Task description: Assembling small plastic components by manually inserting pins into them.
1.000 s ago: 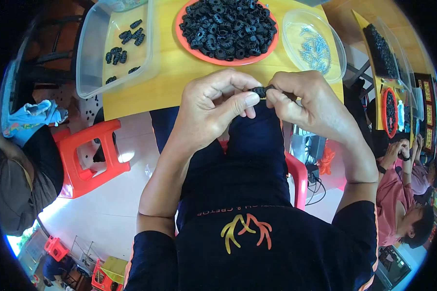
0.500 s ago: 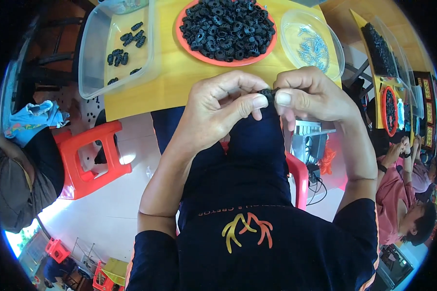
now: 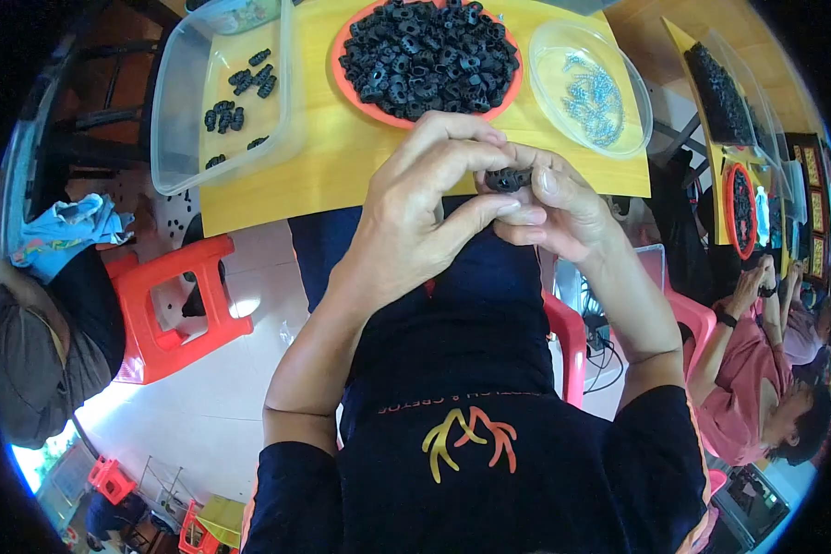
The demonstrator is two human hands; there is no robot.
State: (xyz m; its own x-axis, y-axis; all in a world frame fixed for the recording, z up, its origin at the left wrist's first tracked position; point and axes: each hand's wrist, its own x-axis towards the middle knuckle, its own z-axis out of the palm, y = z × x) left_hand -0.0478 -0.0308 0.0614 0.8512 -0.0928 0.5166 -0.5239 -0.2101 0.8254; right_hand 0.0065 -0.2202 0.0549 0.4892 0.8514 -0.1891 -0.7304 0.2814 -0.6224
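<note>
Between my two hands, just off the table's near edge, is a small black ribbed plastic cord lock [image 3: 508, 180], lying sideways. My right hand [image 3: 568, 203] pinches its right end, with the thumb at that end and the fingers curled underneath. My left hand [image 3: 415, 198] arches over the cord lock from the left, its fingers bent above and the thumb below, closed on the other end. Beyond my hands, an orange-red plate [image 3: 346, 81] carries a heap of black plastic pieces [image 3: 429, 55]. A round clear dish [image 3: 639, 115] to the right holds small metal springs [image 3: 593, 102].
A clear plastic bin [image 3: 171, 138] with several black cord locks [image 3: 223, 117] stands at the left of the yellow table [image 3: 342, 171]. A red stool [image 3: 171, 309] is at my left. Another person [image 3: 743, 369] works at a table on the right.
My right hand has turned and shifted left and under, and my left fingers have come up over the top. The cord lock, mostly covered before, shows more now.
</note>
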